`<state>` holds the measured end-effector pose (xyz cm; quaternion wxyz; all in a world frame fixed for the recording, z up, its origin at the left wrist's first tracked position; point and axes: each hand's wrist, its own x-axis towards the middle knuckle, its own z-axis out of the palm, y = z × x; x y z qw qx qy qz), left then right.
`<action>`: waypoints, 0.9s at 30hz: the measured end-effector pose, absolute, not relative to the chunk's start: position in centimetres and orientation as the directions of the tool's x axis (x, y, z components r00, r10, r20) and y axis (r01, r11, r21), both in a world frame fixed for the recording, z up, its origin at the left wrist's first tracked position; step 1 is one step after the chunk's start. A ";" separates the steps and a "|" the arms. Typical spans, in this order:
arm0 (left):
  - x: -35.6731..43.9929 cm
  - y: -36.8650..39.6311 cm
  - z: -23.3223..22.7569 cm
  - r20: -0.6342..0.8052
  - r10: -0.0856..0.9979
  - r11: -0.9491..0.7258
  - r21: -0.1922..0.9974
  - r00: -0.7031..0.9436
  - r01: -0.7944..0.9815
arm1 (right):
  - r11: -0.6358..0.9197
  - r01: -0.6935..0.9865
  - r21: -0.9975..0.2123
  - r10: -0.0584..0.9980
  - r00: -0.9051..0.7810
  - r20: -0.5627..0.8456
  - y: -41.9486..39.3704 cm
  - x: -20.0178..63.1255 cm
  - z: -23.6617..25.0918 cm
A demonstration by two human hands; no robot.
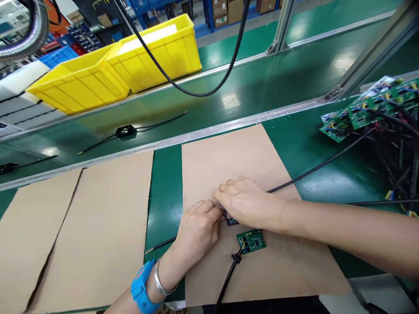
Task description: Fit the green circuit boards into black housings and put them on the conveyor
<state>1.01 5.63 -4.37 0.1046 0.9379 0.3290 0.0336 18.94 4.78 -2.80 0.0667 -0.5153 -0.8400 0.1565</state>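
Over the cardboard sheet, my left hand [201,224] and my right hand [247,203] meet with curled fingers. Both grip a small black case [231,219], mostly covered by the fingers. A black cable [165,243] with a bare wire tip comes out under my left hand, and another black cable [294,179] runs from beneath my right hand toward the upper right. Just below my right hand lies a green circuit board [252,241], with a thick black cable [226,279] leading off toward the bottom edge.
More cardboard [101,226] covers the bench at left. Wired circuit boards [369,107] are heaped at right. Beyond the metal rail, a black case with leads [126,131] lies on the green belt [248,93]. Yellow bins [157,54] stand behind, and a black cable [196,94] hangs overhead.
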 end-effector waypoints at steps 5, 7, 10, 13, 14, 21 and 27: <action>1.0 5.9 -2.6 -0.068 0.604 -0.755 0.267 0.794 0.598 | 0.448 0.785 -0.429 0.854 -0.517 -0.054 4.5 21.5 -2.6; 1.1 5.5 -1.8 -0.010 0.553 -0.799 0.274 0.833 0.535 | 0.457 0.750 -0.479 0.862 -0.505 0.031 3.6 23.2 -2.6; 1.8 4.8 -1.5 0.002 0.359 -0.890 0.301 0.933 0.342 | 0.420 0.770 -0.480 0.887 -0.461 0.037 2.0 24.8 -2.8; 2.3 4.7 -2.6 -0.043 0.226 -0.940 0.253 0.973 0.229 | 0.407 0.778 -0.478 0.880 -0.475 -0.024 1.1 25.0 -3.4; 2.4 4.8 -3.1 -0.043 0.216 -0.950 0.222 0.975 0.220 | 0.415 0.771 -0.483 0.875 -0.484 -0.023 1.0 24.9 -3.7; 2.3 6.3 -3.8 0.004 0.154 -0.972 0.182 0.988 0.151 | 0.444 0.781 -0.439 0.866 -0.500 -0.014 1.7 24.3 -4.2; 2.3 6.3 -3.7 -0.003 0.175 -0.965 0.199 0.985 0.172 | 0.418 0.772 -0.479 0.868 -0.495 -0.039 1.9 24.4 -3.5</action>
